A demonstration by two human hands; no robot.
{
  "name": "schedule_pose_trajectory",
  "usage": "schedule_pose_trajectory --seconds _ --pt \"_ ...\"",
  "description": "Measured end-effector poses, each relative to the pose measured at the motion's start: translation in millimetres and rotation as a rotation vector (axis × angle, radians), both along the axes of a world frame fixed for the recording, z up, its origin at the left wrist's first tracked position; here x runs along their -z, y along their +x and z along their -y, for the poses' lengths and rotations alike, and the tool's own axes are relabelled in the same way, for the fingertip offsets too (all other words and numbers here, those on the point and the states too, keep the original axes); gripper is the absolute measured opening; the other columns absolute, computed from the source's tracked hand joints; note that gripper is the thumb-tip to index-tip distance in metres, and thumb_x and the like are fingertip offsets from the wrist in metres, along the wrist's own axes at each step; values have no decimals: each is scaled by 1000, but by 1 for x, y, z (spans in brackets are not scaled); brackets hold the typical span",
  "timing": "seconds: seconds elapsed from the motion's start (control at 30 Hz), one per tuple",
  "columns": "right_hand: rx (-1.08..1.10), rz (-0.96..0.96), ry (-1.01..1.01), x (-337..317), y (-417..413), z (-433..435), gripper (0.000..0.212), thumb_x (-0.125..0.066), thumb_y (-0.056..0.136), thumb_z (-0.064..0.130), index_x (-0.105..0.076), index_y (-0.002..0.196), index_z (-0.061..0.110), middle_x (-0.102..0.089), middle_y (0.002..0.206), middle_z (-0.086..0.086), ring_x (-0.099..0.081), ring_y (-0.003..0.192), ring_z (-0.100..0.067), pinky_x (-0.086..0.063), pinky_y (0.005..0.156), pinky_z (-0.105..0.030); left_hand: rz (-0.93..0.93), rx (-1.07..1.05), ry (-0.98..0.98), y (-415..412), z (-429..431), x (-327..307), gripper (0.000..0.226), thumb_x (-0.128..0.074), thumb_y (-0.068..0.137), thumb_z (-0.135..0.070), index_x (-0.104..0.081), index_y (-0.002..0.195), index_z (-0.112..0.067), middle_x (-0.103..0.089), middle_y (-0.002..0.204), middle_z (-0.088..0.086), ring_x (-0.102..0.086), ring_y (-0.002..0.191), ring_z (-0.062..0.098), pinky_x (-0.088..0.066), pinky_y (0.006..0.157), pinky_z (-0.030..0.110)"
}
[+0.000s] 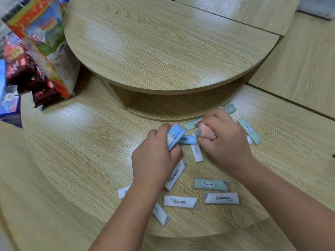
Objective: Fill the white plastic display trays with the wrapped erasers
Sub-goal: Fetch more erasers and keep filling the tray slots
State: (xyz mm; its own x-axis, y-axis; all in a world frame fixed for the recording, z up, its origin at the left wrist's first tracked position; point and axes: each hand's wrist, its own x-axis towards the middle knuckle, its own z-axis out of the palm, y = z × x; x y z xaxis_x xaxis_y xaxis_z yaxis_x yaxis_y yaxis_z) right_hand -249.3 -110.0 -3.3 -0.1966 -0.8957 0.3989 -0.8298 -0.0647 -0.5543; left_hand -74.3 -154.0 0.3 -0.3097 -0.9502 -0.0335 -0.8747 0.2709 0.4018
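Bright light from above, soft glare on the round wooden shelf (163, 42) and shadow beneath it; slight motion blur on the left hand (154, 156) and right hand (226, 142), wide-angle bending at the edges

A raised half-round wood-grain shelf (163, 42) stood at the back of the round light-wood tabletop (72, 160). At the far left, beside the shelf, a tall printed plastic snack bag (47, 42) stood upright, with dark red foil snack packets (23, 69) left of it. Wrapped erasers lay scattered on the tabletop before the shelf, right of centre. Over the scatter the left hand (154, 156) held a small stack of blue wrapped erasers (175, 135). Just right of it, the right hand (224, 142) held a pink wrapped eraser (205, 132). A long green wrapped eraser (250, 130) lay right of that hand. Between the forearms, a short green wrapped eraser (211, 185) lay behind two white wrapped erasers (180, 201) set side by side.
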Motion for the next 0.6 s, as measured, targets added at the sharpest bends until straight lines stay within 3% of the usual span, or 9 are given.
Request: schedule_pose_trajectory --seconds 0.27,0.4,0.6 --pt "-37 158 -31 -52 13 -44 15 -67 71 8 -69 86 13 -57 93 5 -58 77 -12 -49 58 -33 -130 -20 58 7 -52 -64 38 -55 80 -42 -47 116 -46 -57 95 -15 -56 85 12 -42 64 32" --pt "10 243 -4 -97 21 -110 18 -62 69 15 -70 85 14 -57 93 7 -59 82 -7 -49 65 -25 -240 -11 124 13 -101 -110 30 -58 78 -39 -50 106 -47 -57 85 -16 -51 77 7 -34 56 23" --pt "166 335 62 -150 24 -228 19 -63 67 10 -67 83 18 -56 93 11 -60 86 -4 -44 71 -15 -379 127 296 7 -171 -156 27 -53 76 -42 -53 102 -46 -57 74 -15 -53 68 9 -37 56 30"
